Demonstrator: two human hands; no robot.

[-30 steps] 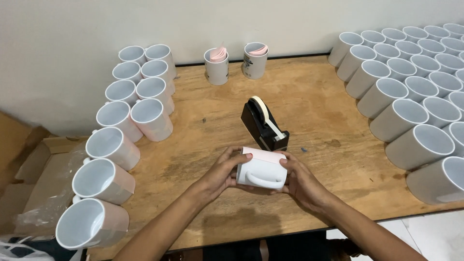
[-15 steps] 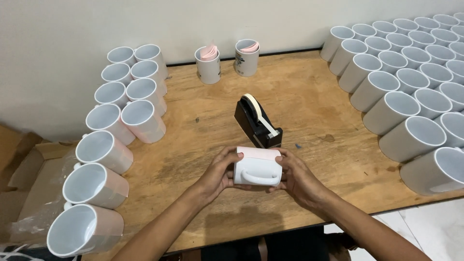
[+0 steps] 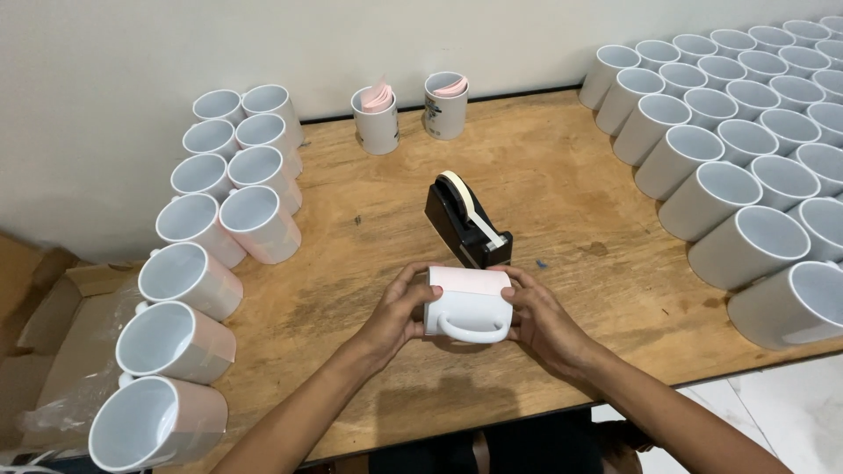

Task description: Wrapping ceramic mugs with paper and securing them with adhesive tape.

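A white mug [image 3: 468, 303] lies on its side above the wooden table [image 3: 369, 237], handle facing me, with a pale pink sheet wrapped around its body. My left hand [image 3: 397, 309] grips its left end and my right hand [image 3: 537, 318] grips its right end. Just behind the mug stands a black tape dispenser [image 3: 465, 221] holding a roll of cream tape.
Two rows of pink-wrapped mugs [image 3: 255, 219] line the left side. Several plain white mugs [image 3: 746, 158] crowd the right side. Two mugs holding pink sheets [image 3: 379, 118] stand at the back by the wall. A cardboard box [image 3: 53, 351] sits left of the table.
The mug and both hands stay together near the table's front edge; the view has shifted slightly. The hands' grip looks the same.
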